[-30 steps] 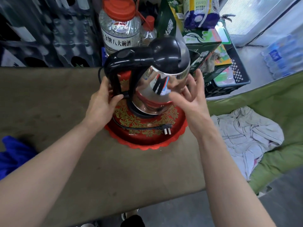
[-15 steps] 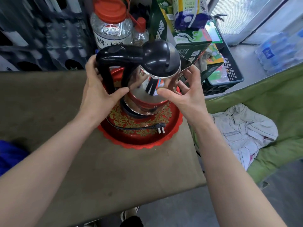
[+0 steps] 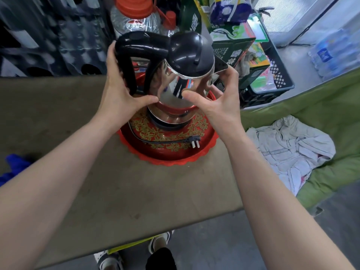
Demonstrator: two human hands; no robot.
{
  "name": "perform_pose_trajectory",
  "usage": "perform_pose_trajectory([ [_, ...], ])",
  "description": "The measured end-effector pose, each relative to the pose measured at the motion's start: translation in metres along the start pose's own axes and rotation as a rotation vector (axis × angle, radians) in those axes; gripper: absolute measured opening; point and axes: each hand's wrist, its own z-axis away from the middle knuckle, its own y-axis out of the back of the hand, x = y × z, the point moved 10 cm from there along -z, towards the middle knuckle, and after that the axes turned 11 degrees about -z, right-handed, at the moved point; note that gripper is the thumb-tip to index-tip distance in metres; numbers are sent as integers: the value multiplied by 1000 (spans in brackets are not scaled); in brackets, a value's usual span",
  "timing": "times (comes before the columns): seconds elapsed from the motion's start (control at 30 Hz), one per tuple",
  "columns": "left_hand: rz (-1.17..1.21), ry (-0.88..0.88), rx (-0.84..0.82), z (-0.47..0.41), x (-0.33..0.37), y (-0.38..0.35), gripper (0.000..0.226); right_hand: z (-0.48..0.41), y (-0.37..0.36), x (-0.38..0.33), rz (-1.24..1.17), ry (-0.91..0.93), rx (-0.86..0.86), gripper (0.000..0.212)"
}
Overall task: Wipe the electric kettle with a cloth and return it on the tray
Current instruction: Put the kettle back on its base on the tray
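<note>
The desk (image 3: pixel 97 182) spreads brown and bare beneath both forearms, its far edge just beyond the hands. To the right of the right hand a green cover (image 3: pixel 321 117) holds a crumpled whitish cloth (image 3: pixel 288 149), well apart from either hand; it looks like the wiping cloth, not yet picked up, so the wiping seems not to have begun.

Directly under the hands sits the round red tray (image 3: pixel 167 160) with gold flower patterning, a black power cord (image 3: pixel 167 142) curled across it and ending in a two-pin plug (image 3: pixel 195 143) on the near side.

The electric kettle (image 3: pixel 181 82), shiny steel with a black lid and handle, is held between the hands above the tray. Whether its bottom touches the dark base below cannot be told. It tilts a little, spout toward the right hand.

The left hand (image 3: pixel 118 90) wraps the black handle, fingers behind it and thumb pressed to the steel wall. The right hand (image 3: pixel 216 98) cups the opposite side under the spout, fingers spread wide around the body. Two hands likely steady a slippery, top-heavy vessel.

Beyond the hands stand a large clear bottle (image 3: pixel 134 18) with an orange cap, its label too blurred to read, and a green carton (image 3: pixel 231 45) printed with Chinese characters, also unreadable.
</note>
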Motion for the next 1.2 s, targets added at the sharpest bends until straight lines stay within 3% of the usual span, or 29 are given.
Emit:
perform_pose_trajectory([
  [0.37,-75,39,75,-13,-18,5,135,-35,-13,-12,137,-8,-112,92],
  [0.7,-154,-18,42,-40,-4,-2,132,-46,-4,-15,165,22,-30,94],
  [1.2,78,37,39,28,-21,2,125,13,-14,1,101,-76,-79,97],
])
